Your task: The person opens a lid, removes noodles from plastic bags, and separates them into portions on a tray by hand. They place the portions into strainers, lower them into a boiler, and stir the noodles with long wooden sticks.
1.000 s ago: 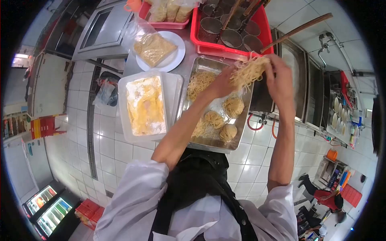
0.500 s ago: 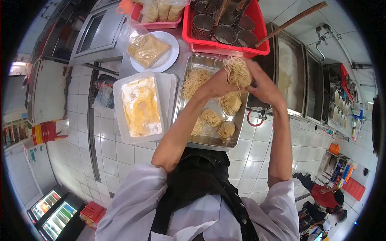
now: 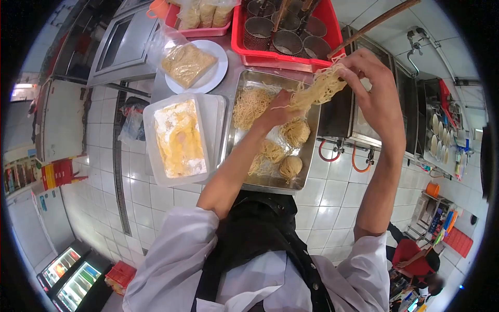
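Observation:
A bundle of pale noodles (image 3: 319, 91) is stretched in the air between my two hands, above the right back corner of a metal tray (image 3: 236, 136). My left hand (image 3: 280, 108) is closed on its left end, low over the tray. My right hand (image 3: 368, 73) pinches the other end, higher and beyond the tray's right edge. In the tray lie a loose noodle heap (image 3: 251, 106) at the back left and several rounded portions, among them a noodle ball (image 3: 290, 167) at the front right.
Left of the tray sits a plastic container (image 3: 179, 139) with floured yellow dough. Behind it, a white plate (image 3: 221, 65) bears a bagged noodle block. A red basket (image 3: 291, 61) holds wire strainers with wooden handles. At the lower right is a person in red (image 3: 413, 260).
My right hand has moved right, away from my left, and the noodle bundle has gone from a clump to a stretched length. The person in red has shifted slightly.

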`<state>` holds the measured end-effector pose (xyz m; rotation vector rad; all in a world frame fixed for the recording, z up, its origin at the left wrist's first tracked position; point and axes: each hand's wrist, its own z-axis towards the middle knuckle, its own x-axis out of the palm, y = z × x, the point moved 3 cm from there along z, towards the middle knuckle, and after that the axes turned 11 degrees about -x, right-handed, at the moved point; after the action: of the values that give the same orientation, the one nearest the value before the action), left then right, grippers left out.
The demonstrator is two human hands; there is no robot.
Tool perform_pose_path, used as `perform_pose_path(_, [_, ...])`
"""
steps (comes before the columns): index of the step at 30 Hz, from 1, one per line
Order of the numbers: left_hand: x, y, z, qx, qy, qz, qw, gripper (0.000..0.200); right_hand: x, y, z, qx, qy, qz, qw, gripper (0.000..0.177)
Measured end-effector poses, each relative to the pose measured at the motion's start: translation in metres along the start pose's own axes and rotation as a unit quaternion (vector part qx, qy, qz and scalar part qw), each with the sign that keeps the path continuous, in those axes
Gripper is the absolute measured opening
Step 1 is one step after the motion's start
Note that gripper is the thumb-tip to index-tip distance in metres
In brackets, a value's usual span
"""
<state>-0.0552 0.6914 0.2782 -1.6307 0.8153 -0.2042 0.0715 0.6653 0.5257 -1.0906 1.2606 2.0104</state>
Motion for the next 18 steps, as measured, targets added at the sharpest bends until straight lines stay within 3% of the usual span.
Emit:
perform_pose_path(1, [0.0,0.009,-0.005,0.009,-0.057,0.123,0.991,0.055,0.003,-0.005,-0.002,-0.014,-0.006,0.016,1.0,0.018])
perform_pose_path(3, [-0.008,0.015,-0.019,0.015,-0.063,0.137,0.988,0.049,0.033,-0.042,-0.016,-0.038,0.011,-0.009,0.999,0.025])
perform_pose_path(5, [-0.008,0.024,-0.02,0.022,-0.073,0.152,0.985,0.044,0.103,-0.083,-0.038,-0.009,0.112,-0.075,0.991,0.045])
perform_pose_path(6, [0.0,0.04,-0.018,0.031,-0.029,0.135,0.99,0.038,0.134,-0.085,-0.041,0.118,0.217,0.019,0.969,0.066])
perform_pose_path(7, [0.006,0.049,-0.018,0.038,0.016,0.118,0.992,0.032,0.194,-0.115,-0.062,0.051,0.124,-0.019,0.991,0.076])
perform_pose_path(9, [0.007,0.047,-0.034,0.041,0.007,0.127,0.991,0.029,0.249,-0.113,-0.077,0.104,0.095,-0.146,0.979,0.069])
perform_pose_path(10, [0.002,0.044,-0.036,0.048,-0.003,0.136,0.989,0.027,0.251,-0.118,-0.069,0.101,0.09,-0.145,0.98,0.069])
perform_pose_path(12, [-0.018,0.036,-0.043,0.029,-0.055,0.083,0.995,0.025,0.256,-0.121,-0.063,0.087,0.179,-0.176,0.964,0.056])
perform_pose_path(13, [-0.025,0.032,-0.052,0.011,-0.103,0.026,0.994,0.023,0.247,-0.122,-0.068,0.074,0.166,-0.142,0.973,0.045])
perform_pose_path(14, [-0.029,0.03,-0.051,0.011,-0.102,0.025,0.994,0.023,0.236,-0.126,-0.069,0.075,0.167,-0.142,0.973,0.045])
perform_pose_path(16, [-0.046,0.022,-0.036,0.048,-0.145,-0.04,0.987,0.022,0.215,-0.138,-0.066,0.078,0.156,0.042,0.984,0.044])
perform_pose_path(17, [-0.052,0.014,-0.029,0.03,-0.151,-0.02,0.988,0.023,0.201,-0.139,-0.066,0.013,0.118,0.023,0.993,0.043])
perform_pose_path(18, [-0.055,0.003,-0.022,0.03,-0.155,-0.022,0.987,0.023,0.181,-0.134,-0.056,0.009,0.121,0.022,0.992,0.043])
